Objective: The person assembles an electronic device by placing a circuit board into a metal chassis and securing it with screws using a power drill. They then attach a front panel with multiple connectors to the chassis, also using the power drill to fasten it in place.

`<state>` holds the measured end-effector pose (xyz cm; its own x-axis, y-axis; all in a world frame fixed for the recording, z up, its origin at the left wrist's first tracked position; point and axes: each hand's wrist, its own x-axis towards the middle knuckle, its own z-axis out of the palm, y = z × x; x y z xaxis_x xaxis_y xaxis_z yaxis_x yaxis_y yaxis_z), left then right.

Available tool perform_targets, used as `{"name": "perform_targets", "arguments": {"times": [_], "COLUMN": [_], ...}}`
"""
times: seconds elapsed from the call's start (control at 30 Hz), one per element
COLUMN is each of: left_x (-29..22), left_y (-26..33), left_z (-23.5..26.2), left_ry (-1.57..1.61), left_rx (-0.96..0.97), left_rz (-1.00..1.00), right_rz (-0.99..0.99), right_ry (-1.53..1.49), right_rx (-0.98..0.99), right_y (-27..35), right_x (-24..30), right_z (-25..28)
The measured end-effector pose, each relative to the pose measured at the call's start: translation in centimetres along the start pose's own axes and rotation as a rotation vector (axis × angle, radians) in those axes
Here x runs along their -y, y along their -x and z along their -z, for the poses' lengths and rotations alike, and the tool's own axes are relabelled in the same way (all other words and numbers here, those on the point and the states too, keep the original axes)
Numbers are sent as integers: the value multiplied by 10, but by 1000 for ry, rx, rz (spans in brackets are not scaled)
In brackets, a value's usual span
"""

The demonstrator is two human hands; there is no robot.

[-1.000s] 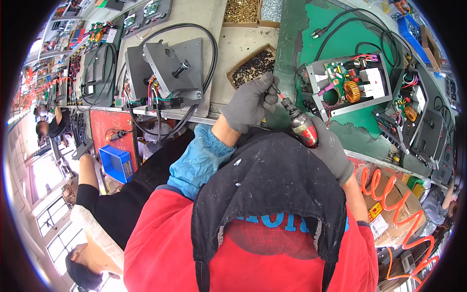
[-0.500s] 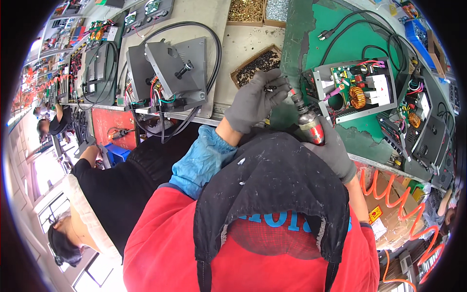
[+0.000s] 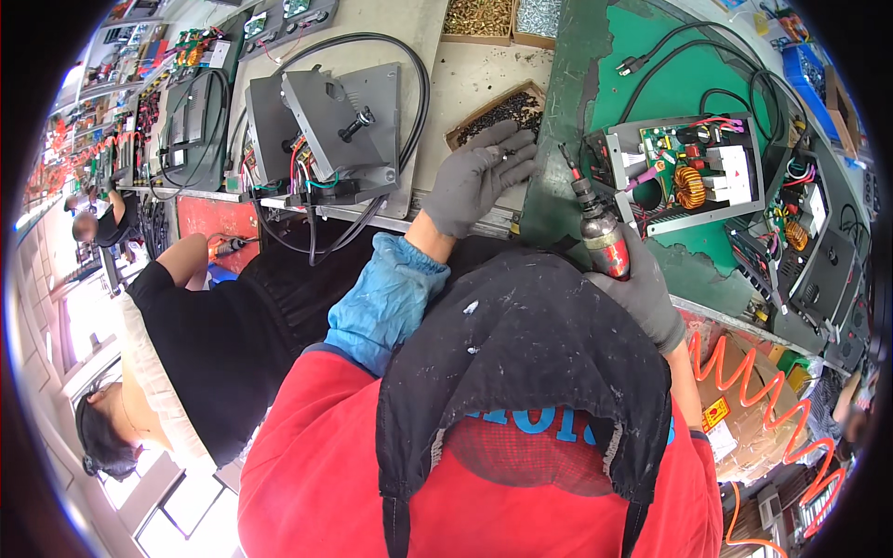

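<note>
My gloved left hand [image 3: 465, 189] is palm up, its fingers stretched out just below a cardboard tray of small black screws [image 3: 507, 113]. A few tiny dark bits, which look like screws, lie loose on those fingers. In my gloved right hand [image 3: 644, 299] is a red and black power screwdriver [image 3: 606, 244], its bit pointing away from me and apart from the left hand. Right of the tool stands an open grey metal housing [image 3: 684, 221] with a green circuit board [image 3: 662, 160] and a copper coil [image 3: 689, 187] inside.
Two grey housing parts [image 3: 358, 139] with a black cable stand at the left. Trays of brass-coloured [image 3: 477, 19] and silver fasteners [image 3: 533, 20] sit at the back. More opened units [image 3: 809, 251] lie far right, above an orange coiled hose [image 3: 744, 381]. A co-worker [image 3: 205, 325] is at my left.
My left hand has flattened out and moved slightly left, away from the screwdriver. The screwdriver's bit has come clear of the left fingers and points more straight ahead.
</note>
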<state>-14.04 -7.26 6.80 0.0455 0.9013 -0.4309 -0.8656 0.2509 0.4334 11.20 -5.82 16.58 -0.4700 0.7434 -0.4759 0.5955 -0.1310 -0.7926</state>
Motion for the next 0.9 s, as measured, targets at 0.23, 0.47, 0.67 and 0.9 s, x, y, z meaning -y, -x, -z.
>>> {"name": "perform_targets", "arguments": {"times": [0.23, 0.47, 0.67, 0.9], "left_x": [0, -7, -15, -10], "left_y": [-26, -38, -36, -46], "left_z": [31, 46, 48, 57], "left_ry": [-441, -189, 7, -170], "left_rx": [-156, -192, -207, -279], "left_rz": [-184, -225, -106, -18], "right_rz": [31, 17, 0, 11], "right_ry": [25, -19, -14, 42], "right_rx": [-13, 13, 23, 14], "right_y": [2, 0, 0, 2], "right_x": [-7, -8, -7, -11], "right_z": [-1, 0, 0, 0]}}
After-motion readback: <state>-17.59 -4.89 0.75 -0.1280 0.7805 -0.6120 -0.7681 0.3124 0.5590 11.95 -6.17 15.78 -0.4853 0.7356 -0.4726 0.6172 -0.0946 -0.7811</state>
